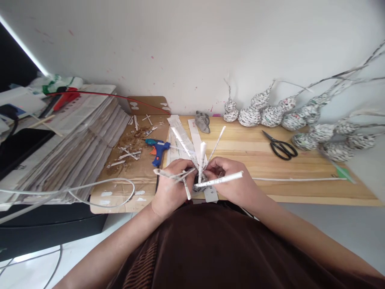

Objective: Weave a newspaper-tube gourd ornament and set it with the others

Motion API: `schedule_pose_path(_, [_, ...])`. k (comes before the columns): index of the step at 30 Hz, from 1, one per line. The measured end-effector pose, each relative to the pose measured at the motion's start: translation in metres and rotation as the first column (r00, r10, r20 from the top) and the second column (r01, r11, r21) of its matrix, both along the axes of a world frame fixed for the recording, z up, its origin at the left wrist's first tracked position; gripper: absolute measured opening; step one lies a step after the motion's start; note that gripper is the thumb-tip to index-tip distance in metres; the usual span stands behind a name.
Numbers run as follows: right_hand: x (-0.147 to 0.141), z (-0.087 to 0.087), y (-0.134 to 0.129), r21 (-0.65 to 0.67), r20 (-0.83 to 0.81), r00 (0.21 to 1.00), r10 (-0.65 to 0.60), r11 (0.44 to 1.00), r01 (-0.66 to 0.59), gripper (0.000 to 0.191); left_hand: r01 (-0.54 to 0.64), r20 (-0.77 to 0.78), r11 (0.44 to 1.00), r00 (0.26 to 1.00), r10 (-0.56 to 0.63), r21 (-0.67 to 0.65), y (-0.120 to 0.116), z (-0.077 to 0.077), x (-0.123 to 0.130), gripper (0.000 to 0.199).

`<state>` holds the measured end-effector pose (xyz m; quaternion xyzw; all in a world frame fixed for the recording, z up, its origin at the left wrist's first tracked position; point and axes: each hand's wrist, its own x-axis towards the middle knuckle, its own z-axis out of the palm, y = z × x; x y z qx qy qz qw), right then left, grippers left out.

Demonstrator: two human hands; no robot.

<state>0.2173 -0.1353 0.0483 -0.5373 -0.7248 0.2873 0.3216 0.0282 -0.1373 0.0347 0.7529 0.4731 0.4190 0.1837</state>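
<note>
A small woven piece [199, 188] of rolled newspaper sits at the table's front edge, with several paper tubes [202, 156] sticking up and out of it. My left hand [173, 182] is closed round its left side, fingertips pinching near the base of the tubes. On the right, my right hand [230, 178] is also closed, thumb and forefinger pinched at the piece close to the left fingertips. One tube crosses in front of my right hand, and others cross over my left hand. The fingers hide much of the woven part.
A blue glue gun [159, 150] lies on stained cardboard [120, 200] at the left, beside a tall newspaper stack [99, 132]. Black scissors [279, 146] and several woven gourd shapes [249, 116] are at the right. A thin white tube [294, 179] lies along the table.
</note>
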Motion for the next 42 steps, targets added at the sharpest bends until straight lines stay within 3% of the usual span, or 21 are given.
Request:
schedule_pose_path(4, [-0.002, 0.006, -0.001, -0.014, 0.083, 0.997, -0.002, 1.000, 0.003, 0.007, 0.021, -0.006, 0.999, 1.000, -0.021, -0.048, 0.002, -0.005, 0.003, 0.013])
schedule_pose_path(10, [-0.001, 0.002, -0.003, 0.192, 0.178, 0.984, 0.023, 0.980, -0.057, 0.009, 0.054, 0.019, 0.995, 0.998, -0.053, -0.084, 0.003, 0.000, 0.003, 0.009])
schedule_pose_path(15, [0.001, -0.004, -0.005, 0.058, 0.075, 0.993, 0.091, 0.994, -0.095, 0.010, 0.001, 0.013, 0.995, 1.000, 0.000, -0.100, 0.003, -0.004, 0.006, 0.007])
schedule_pose_path(17, [0.003, -0.008, -0.003, 0.091, 0.056, 0.991, 0.120, 0.988, -0.125, 0.016, 0.007, 0.025, 0.985, 1.000, -0.003, -0.170, 0.005, -0.001, 0.006, 0.010])
schedule_pose_path(23, [0.006, -0.016, 0.010, 0.107, -0.022, 0.990, 0.137, 0.985, -0.134, 0.015, 0.150, 0.261, 0.881, 0.965, -0.031, -0.449, 0.009, 0.023, -0.005, 0.032])
schedule_pose_path(26, [0.003, -0.016, 0.012, 0.144, -0.036, 0.986, 0.160, 0.978, -0.154, 0.016, 0.161, 0.385, 0.813, 0.919, 0.083, -0.560, 0.011, 0.022, -0.005, 0.031])
schedule_pose_path(30, [-0.002, -0.014, 0.014, 0.190, -0.021, 0.976, 0.215, 0.960, -0.207, 0.016, 0.169, 0.514, 0.801, 0.836, 0.191, -0.574, 0.012, 0.015, -0.002, 0.028])
schedule_pose_path(32, [-0.002, -0.012, 0.017, 0.176, -0.029, 0.980, 0.195, 0.966, -0.187, 0.014, 0.237, 0.526, 0.791, 0.841, 0.124, -0.564, 0.011, 0.018, -0.005, 0.028])
schedule_pose_path(34, [0.001, -0.009, 0.022, 0.140, -0.048, 0.987, 0.153, 0.979, -0.145, 0.011, 0.361, 0.478, 0.769, 0.874, -0.083, -0.527, 0.011, 0.025, -0.014, 0.029])
schedule_pose_path(37, [0.006, -0.007, 0.029, 0.087, -0.079, 0.986, 0.144, 0.987, -0.137, 0.008, 0.500, 0.406, 0.710, 0.856, -0.319, -0.496, 0.013, 0.031, -0.031, 0.055])
schedule_pose_path(40, [0.007, -0.008, 0.033, 0.081, -0.070, 0.983, 0.169, 0.983, -0.163, 0.009, 0.403, 0.312, 0.799, 0.907, -0.284, -0.446, 0.018, 0.023, -0.040, 0.040])
schedule_pose_path(42, [0.005, -0.009, 0.034, 0.081, -0.065, 0.986, 0.151, 0.986, -0.146, 0.010, 0.226, 0.267, 0.872, 0.957, -0.115, -0.434, 0.019, 0.015, -0.038, 0.026])
